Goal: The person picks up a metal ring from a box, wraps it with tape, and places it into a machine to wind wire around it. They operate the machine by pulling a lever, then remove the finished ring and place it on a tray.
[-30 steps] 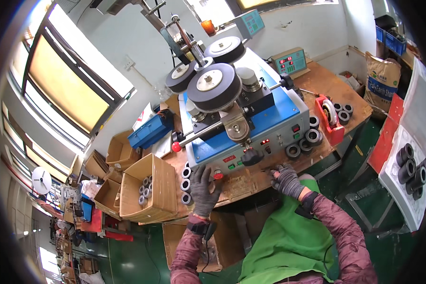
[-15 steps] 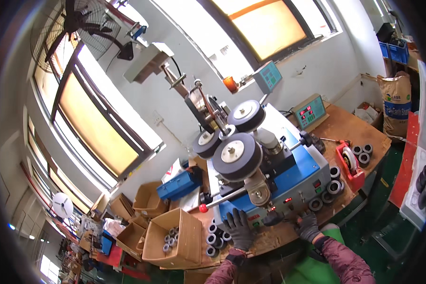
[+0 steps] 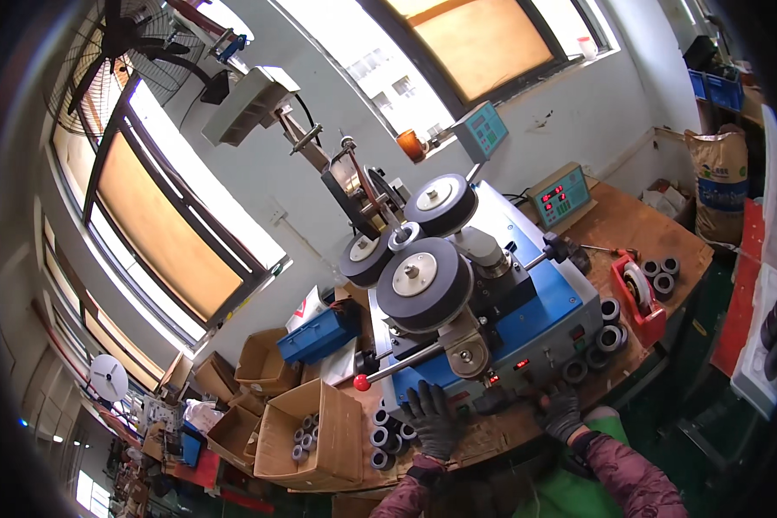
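Note:
Both hands wear dark grey gloves at the front of a blue and white bench machine [image 3: 535,324]. My left hand [image 3: 432,420] lies with fingers spread against the machine's lower front, beside several grey rings [image 3: 380,438]. My right hand [image 3: 561,413] rests at the table's front edge, fingers loosely bent and slightly apart, with nothing visible in it. Between the hands a dark rounded part [image 3: 492,400] sticks out from the machine's front. On top, three black rollers [image 3: 414,281] surround a light-coloured ring [image 3: 406,236]. A lever with a red ball knob [image 3: 362,382] reaches out leftward.
A cardboard box [image 3: 337,436] with grey rings stands left, near a blue toolbox [image 3: 319,335]. Right of the machine are more rings [image 3: 611,337], a red tape dispenser [image 3: 641,306] and a display box [image 3: 561,197]. A green seat [image 3: 578,479] is below the table edge.
The view has shifted slightly, so the machine and boxes appear a little further left. Both hands keep nearly the same places and poses.

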### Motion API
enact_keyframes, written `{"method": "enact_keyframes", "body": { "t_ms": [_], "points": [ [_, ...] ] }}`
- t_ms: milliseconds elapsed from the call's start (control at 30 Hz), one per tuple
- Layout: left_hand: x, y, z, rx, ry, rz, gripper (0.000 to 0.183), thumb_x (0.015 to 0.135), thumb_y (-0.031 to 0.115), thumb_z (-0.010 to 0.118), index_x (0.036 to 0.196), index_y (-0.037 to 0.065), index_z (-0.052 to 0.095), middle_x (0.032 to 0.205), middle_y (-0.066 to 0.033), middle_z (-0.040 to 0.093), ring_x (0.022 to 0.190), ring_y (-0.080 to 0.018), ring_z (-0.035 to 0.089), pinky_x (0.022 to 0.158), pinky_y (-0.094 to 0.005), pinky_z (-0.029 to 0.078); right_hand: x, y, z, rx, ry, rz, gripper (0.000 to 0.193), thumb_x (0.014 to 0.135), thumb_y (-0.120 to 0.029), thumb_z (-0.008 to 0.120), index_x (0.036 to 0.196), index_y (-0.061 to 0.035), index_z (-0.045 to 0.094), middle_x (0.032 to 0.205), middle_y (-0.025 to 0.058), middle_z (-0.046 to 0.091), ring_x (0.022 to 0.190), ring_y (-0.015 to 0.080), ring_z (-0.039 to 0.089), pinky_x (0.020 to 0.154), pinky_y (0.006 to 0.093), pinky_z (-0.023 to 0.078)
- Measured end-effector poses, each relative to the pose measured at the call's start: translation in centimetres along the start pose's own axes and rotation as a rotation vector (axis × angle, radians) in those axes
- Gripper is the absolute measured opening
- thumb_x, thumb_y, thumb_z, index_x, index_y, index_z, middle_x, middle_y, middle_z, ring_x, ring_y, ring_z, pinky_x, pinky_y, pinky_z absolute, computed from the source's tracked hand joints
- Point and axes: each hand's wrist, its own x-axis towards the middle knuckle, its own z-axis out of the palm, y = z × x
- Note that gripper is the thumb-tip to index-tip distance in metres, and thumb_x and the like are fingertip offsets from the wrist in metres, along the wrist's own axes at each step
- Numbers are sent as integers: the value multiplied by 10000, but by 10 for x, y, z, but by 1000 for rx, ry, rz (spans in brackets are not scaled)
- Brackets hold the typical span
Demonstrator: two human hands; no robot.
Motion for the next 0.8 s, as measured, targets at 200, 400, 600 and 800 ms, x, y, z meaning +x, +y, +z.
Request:
{"method": "enact_keyframes", "body": {
  "t_ms": [200, 400, 600, 800],
  "points": [
    [-2, 3, -4, 22, -2, -6, 982, 697, 577, 662, 1385, -13, 284, 1470, -238, 240, 1370, -450, 178, 1069, -633, 111, -4, 2, 2, -80, -4, 1, 362, 631, -353, 613, 908, -121, 626, 944, 132, 584, 884, 353, 537, 754, 491, 423],
    [-2, 4, -8, -70, 7, -6, 846, 765, 497, 634, 1379, 14, 311, 1459, -235, 254, 1363, -465, 178, 1068, -638, 129, -3, -2, -5, -64, -55, 39, 316, 622, -336, 621, 852, -119, 614, 939, 129, 589, 891, 350, 543, 752, 486, 430],
    [-1, 4, -5, -63, 0, -12, 857, 757, 490, 639, 1383, 9, 306, 1467, -235, 240, 1366, -462, 172, 1069, -635, 127, -4, 0, -3, -79, -50, 31, 312, 632, -323, 618, 867, -118, 625, 955, 120, 601, 948, 340, 544, 825, 474, 424],
    [-2, 3, -7, -64, -3, -20, 893, 742, 506, 651, 1397, 18, 291, 1480, -234, 220, 1374, -463, 158, 1071, -629, 118, -2, -3, -4, -70, -43, 52, 309, 645, -337, 612, 862, -119, 633, 968, 119, 607, 959, 330, 541, 863, 483, 410]
  ]
}}
